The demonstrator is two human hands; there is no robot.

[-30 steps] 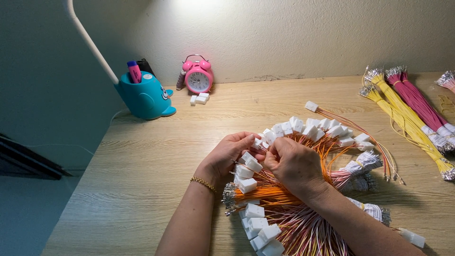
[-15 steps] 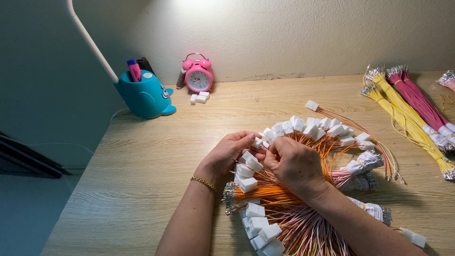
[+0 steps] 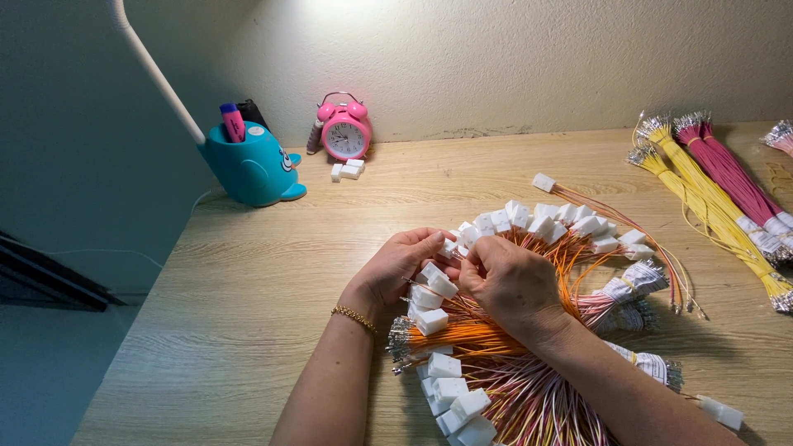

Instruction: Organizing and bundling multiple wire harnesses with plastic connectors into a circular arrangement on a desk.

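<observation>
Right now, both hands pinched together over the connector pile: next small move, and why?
Probably seat the piece: the left hand and right hand meet fingertip to fingertip at a white connector above the orange wires, so a short push together looks likeliest.

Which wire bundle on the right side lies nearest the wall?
The pink bundle; the yellow bundle beside it lies closer to the hands.

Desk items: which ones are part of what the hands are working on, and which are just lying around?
In use: left hand, right hand, white connector, orange wire pile.
Lying about: pink alarm clock, teal pen holder, yellow wire bundle, pink wire bundle.
</observation>
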